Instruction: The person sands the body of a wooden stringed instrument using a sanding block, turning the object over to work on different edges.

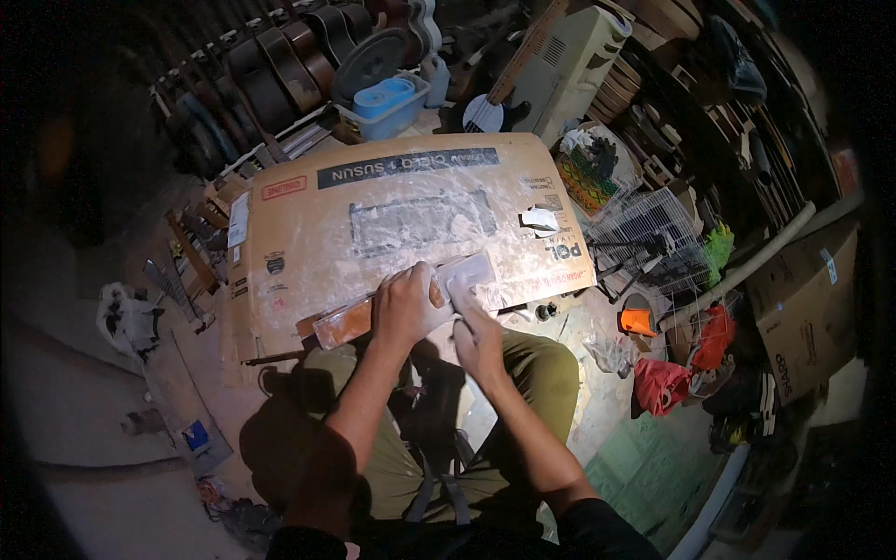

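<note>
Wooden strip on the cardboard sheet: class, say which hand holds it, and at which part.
The left hand grips the long wooden strip around its middle, over the cardboard sheet. The right hand touches its white-coated end; a grip there cannot be told.

Flattened cardboard sheet (308, 233) on the floor (112, 411) carries a wooden block (345, 322), seemingly powder-dusted.

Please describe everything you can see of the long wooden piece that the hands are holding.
The long wooden piece is a narrow, orange-brown bar with a glossy look, smeared with white dust or paste. It lies slanted across the near edge of the flattened cardboard sheet. The left hand grips its middle; the right hand works beside its whitened right end.
</note>
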A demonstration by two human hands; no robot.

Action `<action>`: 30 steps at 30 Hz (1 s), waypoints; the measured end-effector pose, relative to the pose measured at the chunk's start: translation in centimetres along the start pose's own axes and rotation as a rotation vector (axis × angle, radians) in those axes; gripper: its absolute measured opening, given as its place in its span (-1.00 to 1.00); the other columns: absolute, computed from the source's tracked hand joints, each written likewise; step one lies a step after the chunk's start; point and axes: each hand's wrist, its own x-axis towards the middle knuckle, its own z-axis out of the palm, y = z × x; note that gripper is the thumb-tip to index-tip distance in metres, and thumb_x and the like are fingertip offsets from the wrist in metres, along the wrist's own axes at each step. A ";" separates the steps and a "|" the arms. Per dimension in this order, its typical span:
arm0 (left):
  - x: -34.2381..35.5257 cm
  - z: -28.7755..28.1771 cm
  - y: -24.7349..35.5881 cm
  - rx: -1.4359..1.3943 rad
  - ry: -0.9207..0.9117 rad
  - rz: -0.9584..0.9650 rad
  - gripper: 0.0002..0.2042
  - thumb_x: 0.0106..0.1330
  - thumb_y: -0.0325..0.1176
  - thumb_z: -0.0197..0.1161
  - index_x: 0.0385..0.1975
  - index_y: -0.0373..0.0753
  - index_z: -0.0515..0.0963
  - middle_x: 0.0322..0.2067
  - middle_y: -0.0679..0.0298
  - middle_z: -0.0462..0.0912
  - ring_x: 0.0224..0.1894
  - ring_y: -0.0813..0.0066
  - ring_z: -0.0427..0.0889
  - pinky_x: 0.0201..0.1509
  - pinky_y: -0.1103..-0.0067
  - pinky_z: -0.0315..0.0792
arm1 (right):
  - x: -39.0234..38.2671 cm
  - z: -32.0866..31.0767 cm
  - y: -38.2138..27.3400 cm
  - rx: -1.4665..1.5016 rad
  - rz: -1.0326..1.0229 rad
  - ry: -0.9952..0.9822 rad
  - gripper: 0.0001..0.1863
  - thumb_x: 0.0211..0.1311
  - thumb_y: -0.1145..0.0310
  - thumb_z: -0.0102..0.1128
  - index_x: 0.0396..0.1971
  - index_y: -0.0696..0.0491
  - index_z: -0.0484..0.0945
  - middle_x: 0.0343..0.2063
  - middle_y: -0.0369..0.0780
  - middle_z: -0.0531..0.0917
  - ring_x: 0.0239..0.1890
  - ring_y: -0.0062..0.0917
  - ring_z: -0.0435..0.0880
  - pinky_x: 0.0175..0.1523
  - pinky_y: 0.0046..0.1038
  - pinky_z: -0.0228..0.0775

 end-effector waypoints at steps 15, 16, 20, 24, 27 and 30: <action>-0.8 0.6 -1.0 -0.024 0.029 0.097 -0.78 0.00 -0.44 0.36 -0.42 -0.29 0.45 -0.57 0.03 0.55 -0.49 -0.03 0.60 -0.37 0.21 0.48 | 0.2 0.1 -0.5 0.004 0.013 -0.056 -0.45 0.10 0.64 0.03 0.18 0.22 0.47 0.22 0.10 0.48 0.28 -0.04 0.45 0.33 -0.30 0.33; -0.7 0.6 -1.0 -0.014 0.036 0.084 -0.77 -0.01 -0.44 0.36 -0.41 -0.30 0.45 -0.56 0.03 0.56 -0.48 -0.03 0.61 -0.37 0.21 0.49 | 0.1 0.1 -1.4 0.069 -0.027 -0.067 -0.44 0.10 0.64 0.02 0.19 0.22 0.46 0.23 0.10 0.47 0.28 -0.01 0.44 0.33 -0.29 0.33; -0.9 0.9 -0.4 -0.023 0.030 0.126 -0.78 -0.02 -0.47 0.33 -0.37 -0.30 0.48 -0.58 0.05 0.55 -0.49 -0.01 0.61 -0.39 0.23 0.48 | 2.2 -1.2 -0.5 -0.053 -0.030 -0.131 -0.39 0.09 0.65 0.01 0.25 0.21 0.41 0.22 0.15 0.45 0.30 0.04 0.39 0.35 -0.30 0.29; -0.6 0.1 -1.1 -0.033 0.005 0.071 -0.81 -0.02 -0.49 0.30 -0.41 -0.29 0.46 -0.59 0.06 0.54 -0.49 0.00 0.60 -0.40 0.22 0.47 | 0.4 -1.1 -2.3 -0.024 -0.024 -0.150 -0.39 0.07 0.67 0.03 0.23 0.21 0.42 0.17 0.17 0.48 0.28 0.06 0.42 0.34 -0.27 0.30; -1.2 1.0 -0.1 -0.034 0.024 0.073 -0.83 0.00 -0.48 0.29 -0.45 -0.28 0.43 -0.58 0.03 0.54 -0.48 -0.04 0.60 -0.40 0.20 0.46 | 1.3 -1.3 -0.8 -0.199 -0.009 -0.129 -0.42 0.05 0.66 0.06 0.18 0.22 0.46 0.15 0.15 0.51 0.27 0.04 0.43 0.33 -0.29 0.32; -0.7 0.6 -0.4 0.002 0.016 0.066 -0.83 0.03 -0.47 0.29 -0.46 -0.29 0.41 -0.56 -0.01 0.54 -0.45 -0.08 0.60 -0.38 0.18 0.46 | 0.9 -0.8 -0.9 -0.095 -0.020 -0.109 -0.41 0.05 0.69 0.06 0.19 0.21 0.46 0.15 0.13 0.53 0.27 0.01 0.45 0.33 -0.29 0.32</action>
